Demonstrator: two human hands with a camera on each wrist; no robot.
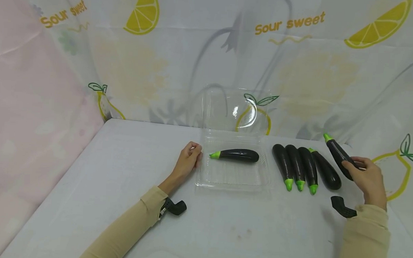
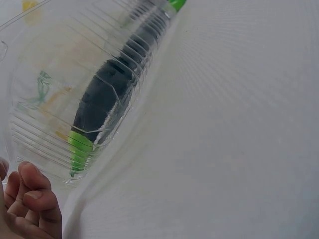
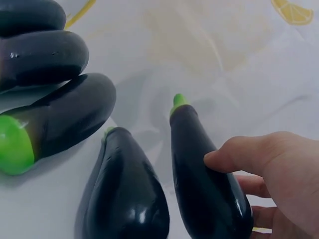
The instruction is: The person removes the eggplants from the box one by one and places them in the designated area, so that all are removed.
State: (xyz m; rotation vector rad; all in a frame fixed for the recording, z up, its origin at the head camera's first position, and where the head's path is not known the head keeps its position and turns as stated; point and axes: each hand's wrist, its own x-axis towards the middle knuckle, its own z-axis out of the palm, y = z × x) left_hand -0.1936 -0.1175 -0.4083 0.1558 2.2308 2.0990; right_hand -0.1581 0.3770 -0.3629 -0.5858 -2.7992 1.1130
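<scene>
An open clear plastic clamshell box [image 1: 232, 179] stands on the table with its lid raised behind it. Inside lies one toy eggplant [image 1: 239, 155], its green stem pointing left. My left hand [image 1: 186, 158] pinches the box's left edge with curled fingers; the left wrist view shows this hand [image 2: 32, 201] at the corner by the stem. Over at the right, my right hand [image 1: 366, 180] grips another eggplant [image 3: 199, 164] by its thick end, thumb on one side and fingers on the other. Its green stem points up and away.
Several more eggplants [image 1: 295, 166] lie side by side between the box and my right hand, most with stems toward me. The nearest one [image 3: 129, 194] has its stem pointing away. A lemon-printed curtain [image 1: 195, 60] hangs behind the white table [image 1: 223, 228].
</scene>
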